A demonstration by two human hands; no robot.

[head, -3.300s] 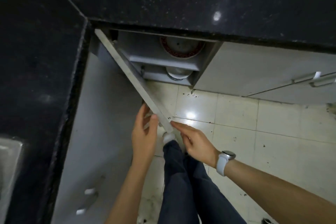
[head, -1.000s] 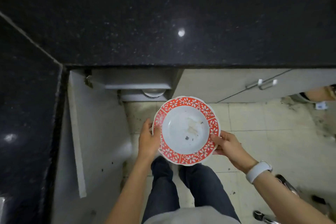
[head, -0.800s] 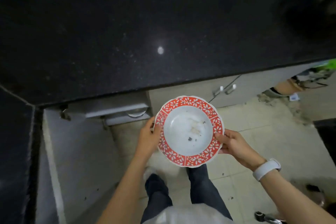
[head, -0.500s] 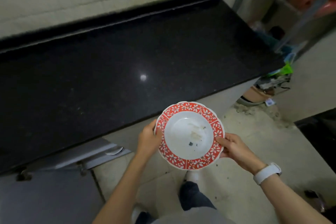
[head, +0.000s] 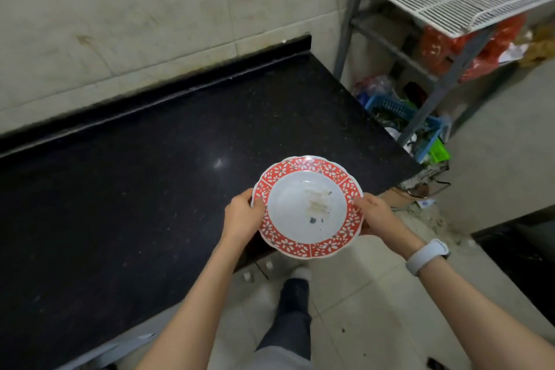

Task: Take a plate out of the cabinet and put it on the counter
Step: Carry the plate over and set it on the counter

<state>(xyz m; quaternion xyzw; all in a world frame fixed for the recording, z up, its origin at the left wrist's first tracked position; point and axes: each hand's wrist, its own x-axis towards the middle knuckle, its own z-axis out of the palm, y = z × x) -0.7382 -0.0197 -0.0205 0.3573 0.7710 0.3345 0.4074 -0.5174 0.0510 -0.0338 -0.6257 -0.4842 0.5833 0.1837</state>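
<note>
A round plate [head: 307, 207] with a red flowered rim and a white middle carrying a few specks is held level in the air, over the front right edge of the black stone counter [head: 135, 183]. My left hand [head: 241, 216] grips its left rim and my right hand [head: 377, 216], with a white watch on the wrist, grips its right rim. The cabinet below the counter shows only as a grey strip of fronts [head: 132, 342] with small handles [head: 258, 269].
A tiled wall [head: 135, 15] stands behind the counter. To the right stands a metal rack [head: 435, 9] with a white wire shelf, a dark pan on top, red bags, and a blue basket [head: 399, 111] on the floor. My legs stand on the tiled floor.
I opened the cabinet door earlier and now hold the plate in both hands. Over the last second the view rose from the cabinet and the plate moved up over the counter's edge.
</note>
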